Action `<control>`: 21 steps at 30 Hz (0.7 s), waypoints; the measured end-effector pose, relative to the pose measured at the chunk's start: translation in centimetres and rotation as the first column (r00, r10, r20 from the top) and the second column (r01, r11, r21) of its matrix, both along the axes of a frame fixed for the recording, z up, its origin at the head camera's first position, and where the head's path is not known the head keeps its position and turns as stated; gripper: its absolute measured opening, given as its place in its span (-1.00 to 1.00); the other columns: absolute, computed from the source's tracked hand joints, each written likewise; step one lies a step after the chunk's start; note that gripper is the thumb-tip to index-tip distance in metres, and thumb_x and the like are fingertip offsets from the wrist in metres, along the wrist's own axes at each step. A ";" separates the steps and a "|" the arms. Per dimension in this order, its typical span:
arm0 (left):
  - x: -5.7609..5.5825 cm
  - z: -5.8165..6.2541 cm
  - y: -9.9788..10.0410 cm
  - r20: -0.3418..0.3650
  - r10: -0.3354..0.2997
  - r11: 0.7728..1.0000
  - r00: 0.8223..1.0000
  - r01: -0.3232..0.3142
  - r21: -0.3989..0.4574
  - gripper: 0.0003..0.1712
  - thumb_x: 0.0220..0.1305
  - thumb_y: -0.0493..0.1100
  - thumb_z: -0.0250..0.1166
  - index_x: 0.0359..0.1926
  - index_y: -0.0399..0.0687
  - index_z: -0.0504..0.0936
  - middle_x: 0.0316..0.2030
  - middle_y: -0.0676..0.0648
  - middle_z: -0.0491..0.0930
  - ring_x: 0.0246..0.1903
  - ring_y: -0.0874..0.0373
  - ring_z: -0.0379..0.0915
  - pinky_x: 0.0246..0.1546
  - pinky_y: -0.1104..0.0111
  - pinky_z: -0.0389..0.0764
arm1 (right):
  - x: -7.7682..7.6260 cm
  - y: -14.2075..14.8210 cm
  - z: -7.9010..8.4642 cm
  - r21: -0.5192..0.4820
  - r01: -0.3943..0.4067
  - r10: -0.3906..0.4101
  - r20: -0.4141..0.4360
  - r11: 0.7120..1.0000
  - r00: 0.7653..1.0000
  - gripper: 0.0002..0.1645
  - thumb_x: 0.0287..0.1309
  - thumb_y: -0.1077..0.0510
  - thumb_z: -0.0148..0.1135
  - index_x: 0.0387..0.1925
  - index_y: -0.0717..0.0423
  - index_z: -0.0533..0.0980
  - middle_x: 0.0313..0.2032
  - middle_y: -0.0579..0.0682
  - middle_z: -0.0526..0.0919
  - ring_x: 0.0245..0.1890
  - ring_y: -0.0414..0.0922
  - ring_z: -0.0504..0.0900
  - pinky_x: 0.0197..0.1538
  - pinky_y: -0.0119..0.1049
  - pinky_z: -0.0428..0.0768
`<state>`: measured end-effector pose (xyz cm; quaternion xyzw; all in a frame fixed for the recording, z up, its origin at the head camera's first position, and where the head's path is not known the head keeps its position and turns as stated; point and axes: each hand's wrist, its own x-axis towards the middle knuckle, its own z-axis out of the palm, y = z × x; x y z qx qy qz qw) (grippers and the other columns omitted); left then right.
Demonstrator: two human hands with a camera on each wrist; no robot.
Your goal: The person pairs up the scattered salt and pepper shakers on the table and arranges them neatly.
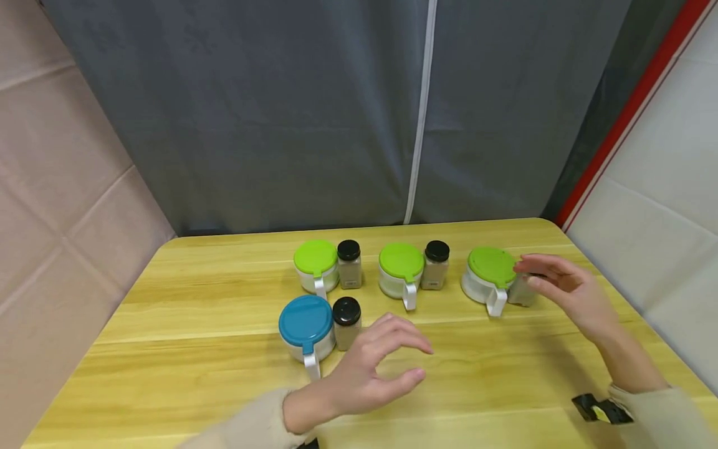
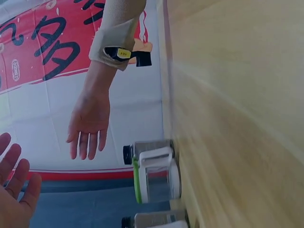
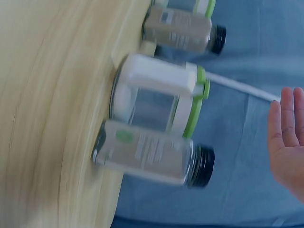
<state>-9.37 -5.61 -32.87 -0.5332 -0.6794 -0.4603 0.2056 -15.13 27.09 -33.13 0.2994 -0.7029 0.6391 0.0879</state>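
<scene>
My right hand (image 1: 574, 296) hovers over the far-right spice jar (image 1: 523, 293), hiding its black cap in the head view. The right wrist view shows that jar's cap (image 3: 202, 166) plainly, with the hand apart from it. Next to the jar stands a green-lidded pot (image 1: 492, 267) with a white handle. My left hand (image 1: 373, 365) is in the air, thumb and fingers spread, holding nothing. Close behind it are a black-capped spice jar (image 1: 347, 318) and a blue-lidded pot (image 1: 306, 321). In the left wrist view, the right hand (image 2: 90, 123) hangs with straight fingers.
Two more green-lidded pots, one at the left (image 1: 315, 258) and one in the middle (image 1: 401, 260), each have a spice jar beside them, a left one (image 1: 350, 268) and a middle one (image 1: 435, 268). A grey curtain (image 1: 280, 125) hangs behind the wooden table (image 1: 196, 324).
</scene>
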 end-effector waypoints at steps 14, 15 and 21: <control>-1.2 -2.8 3.3 0.240 0.092 0.990 0.966 -0.063 -0.126 -0.58 0.12 -0.18 0.21 0.02 -0.12 0.38 -0.02 0.02 0.38 -0.01 0.28 0.25 -0.09 0.44 0.37 | -0.3 4.2 -0.9 -0.158 0.098 -0.094 0.037 0.983 0.995 -0.58 0.12 0.53 -0.09 0.07 0.49 0.27 -0.14 0.04 0.57 -0.12 -0.16 0.51 -0.09 -0.48 0.42; -1.3 -3.0 3.5 0.268 0.104 0.988 0.958 -0.069 -0.136 -0.56 0.13 -0.16 0.20 0.04 -0.11 0.37 0.00 0.03 0.36 0.01 0.28 0.24 -0.08 0.42 0.36 | -0.3 4.4 -1.1 -0.168 0.107 -0.100 0.046 0.980 0.994 -0.58 0.12 0.54 -0.10 0.06 0.49 0.28 -0.14 0.03 0.57 -0.13 -0.17 0.52 -0.10 -0.49 0.43; -2.3 -4.3 4.8 0.401 0.178 0.979 0.899 -0.122 -0.162 -0.43 0.15 -0.09 0.18 0.19 -0.01 0.24 0.15 0.06 0.18 0.11 0.22 0.13 0.04 0.33 0.25 | -0.6 5.3 -1.6 -0.202 0.155 -0.135 0.110 0.967 0.985 -0.60 0.12 0.56 -0.13 0.03 0.42 0.34 -0.17 0.01 0.58 -0.19 -0.20 0.55 -0.15 -0.47 0.45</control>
